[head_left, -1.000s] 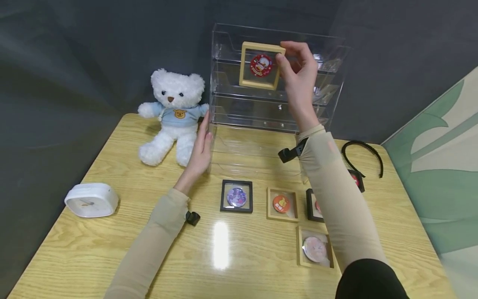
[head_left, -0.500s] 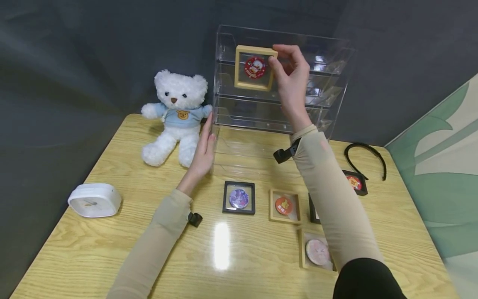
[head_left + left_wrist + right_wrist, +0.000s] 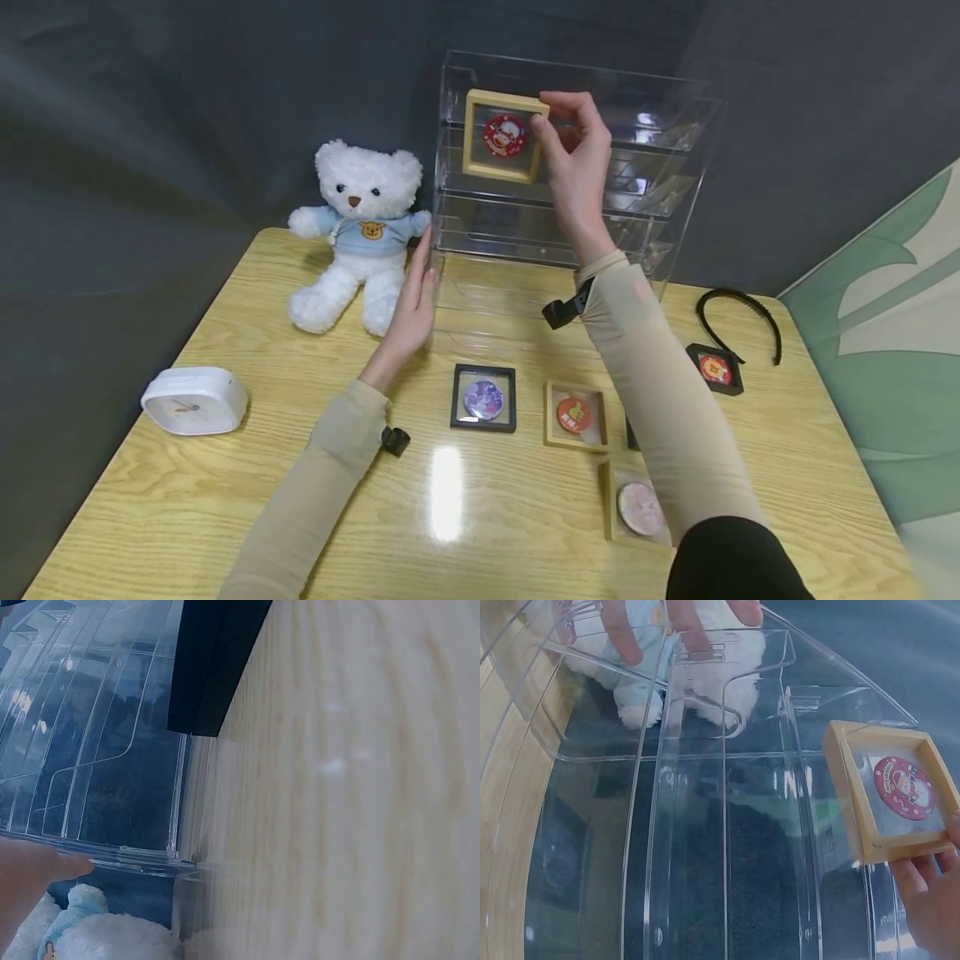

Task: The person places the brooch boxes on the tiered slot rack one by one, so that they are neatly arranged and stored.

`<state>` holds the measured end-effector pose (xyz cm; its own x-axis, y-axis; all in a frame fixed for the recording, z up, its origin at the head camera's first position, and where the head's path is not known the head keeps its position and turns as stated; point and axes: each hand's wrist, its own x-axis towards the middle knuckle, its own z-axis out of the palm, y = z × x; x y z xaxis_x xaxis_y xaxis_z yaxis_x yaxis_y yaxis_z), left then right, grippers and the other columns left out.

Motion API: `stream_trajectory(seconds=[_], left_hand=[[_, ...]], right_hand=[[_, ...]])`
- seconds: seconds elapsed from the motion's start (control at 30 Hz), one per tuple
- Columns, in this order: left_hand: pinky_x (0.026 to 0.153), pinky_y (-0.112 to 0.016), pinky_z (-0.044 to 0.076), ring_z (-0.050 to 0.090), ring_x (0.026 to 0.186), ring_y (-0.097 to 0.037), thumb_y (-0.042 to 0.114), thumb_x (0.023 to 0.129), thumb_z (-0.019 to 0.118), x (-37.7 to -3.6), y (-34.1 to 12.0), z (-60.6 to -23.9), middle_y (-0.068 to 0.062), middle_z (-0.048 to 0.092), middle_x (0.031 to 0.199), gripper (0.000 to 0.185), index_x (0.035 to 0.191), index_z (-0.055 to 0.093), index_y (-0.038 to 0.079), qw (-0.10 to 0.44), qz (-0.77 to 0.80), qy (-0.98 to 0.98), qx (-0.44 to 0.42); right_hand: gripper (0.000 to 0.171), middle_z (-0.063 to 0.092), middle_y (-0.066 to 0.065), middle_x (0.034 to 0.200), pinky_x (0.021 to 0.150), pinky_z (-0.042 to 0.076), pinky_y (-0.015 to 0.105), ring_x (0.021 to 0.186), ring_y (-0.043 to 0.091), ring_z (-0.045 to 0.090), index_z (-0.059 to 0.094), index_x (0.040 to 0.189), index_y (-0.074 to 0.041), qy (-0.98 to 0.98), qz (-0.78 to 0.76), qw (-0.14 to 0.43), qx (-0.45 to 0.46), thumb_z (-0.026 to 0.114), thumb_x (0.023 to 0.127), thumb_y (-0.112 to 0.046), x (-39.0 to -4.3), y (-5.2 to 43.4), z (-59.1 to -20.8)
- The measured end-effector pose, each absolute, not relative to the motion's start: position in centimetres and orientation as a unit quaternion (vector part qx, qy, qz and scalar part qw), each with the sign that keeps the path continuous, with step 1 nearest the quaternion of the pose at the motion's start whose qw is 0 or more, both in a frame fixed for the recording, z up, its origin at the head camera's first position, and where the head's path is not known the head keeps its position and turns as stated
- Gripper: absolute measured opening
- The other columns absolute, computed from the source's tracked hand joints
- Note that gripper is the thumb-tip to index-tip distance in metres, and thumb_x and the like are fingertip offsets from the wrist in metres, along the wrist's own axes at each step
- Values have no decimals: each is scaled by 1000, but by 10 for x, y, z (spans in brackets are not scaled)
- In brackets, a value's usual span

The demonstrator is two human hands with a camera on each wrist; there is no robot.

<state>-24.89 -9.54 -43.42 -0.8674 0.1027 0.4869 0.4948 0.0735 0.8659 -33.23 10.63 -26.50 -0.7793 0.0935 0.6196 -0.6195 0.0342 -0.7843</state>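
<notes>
My right hand (image 3: 573,154) pinches the right edge of a light wooden frame (image 3: 501,136) with a red badge inside, holding it up at the top tier of a clear acrylic tiered stand (image 3: 660,200). In the right wrist view the wooden frame (image 3: 889,787) sits against the clear stand (image 3: 727,825), with my fingertips (image 3: 930,889) on its edge. My left hand (image 3: 411,312) lies flat with straight fingers against the stand's left side wall. In the left wrist view only a finger (image 3: 37,866) shows, touching the stand's edge (image 3: 150,859).
A white teddy bear (image 3: 356,233) sits left of the stand. On the wooden table (image 3: 187,500) lie a white clock (image 3: 193,402), a black-framed purple badge (image 3: 483,398), a wooden-framed orange badge (image 3: 575,414), a wooden-framed pink badge (image 3: 637,507), a black-framed red badge (image 3: 715,368) and a black headband (image 3: 738,312).
My right hand has carried the wooden frame a little to the left along the stand's top tier. The left hand has stayed against the stand's side.
</notes>
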Motion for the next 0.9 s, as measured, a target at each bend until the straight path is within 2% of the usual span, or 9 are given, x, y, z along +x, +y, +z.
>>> stream_trajectory(seconds=[0.07, 0.37, 0.5, 0.77, 0.9], left_hand=[[132, -32, 12, 10, 163, -20, 3, 116, 27, -249, -95, -434, -12, 9, 179, 59, 172, 10, 3, 152, -647, -717, -209], [132, -32, 14, 12, 163, -21, 3, 116, 27, -249, -93, -434, -12, 10, 179, 58, 172, 11, 3, 150, -652, -713, -209], [132, -32, 15, 13, 163, -21, 2, 115, 27, -249, -92, -434, -12, 10, 179, 59, 172, 11, 4, 151, -651, -714, -208], [132, -31, 14, 14, 163, -22, 2, 116, 27, -249, -92, -433, -14, 11, 179, 59, 172, 11, 4, 148, -648, -718, -205], [132, -31, 14, 13, 163, -22, 2, 115, 27, -249, -94, -433, -13, 10, 179, 59, 172, 11, 5, 149, -650, -717, -204]], right_hand=[[20, 68, 5, 117, 91, 56, 31, 95, 25, 67, 73, 121, -3, -671, 661, 270, 199, 72, 102, -8, -332, 105, -266], [22, 72, 5, 120, 84, 53, 27, 105, 21, 70, 74, 122, -5, -701, 629, 270, 200, 72, 101, -12, -330, 101, -270], [23, 73, 5, 119, 84, 53, 26, 105, 19, 70, 74, 124, -5, -715, 614, 267, 200, 72, 102, -13, -329, 101, -274], [25, 71, 10, 120, 91, 56, 28, 105, 25, 68, 71, 128, -4, -731, 611, 250, 171, 70, 104, -10, -332, 100, -282], [25, 70, 9, 120, 88, 56, 27, 104, 23, 68, 70, 129, -6, -738, 605, 248, 169, 70, 105, -11, -331, 98, -282]])
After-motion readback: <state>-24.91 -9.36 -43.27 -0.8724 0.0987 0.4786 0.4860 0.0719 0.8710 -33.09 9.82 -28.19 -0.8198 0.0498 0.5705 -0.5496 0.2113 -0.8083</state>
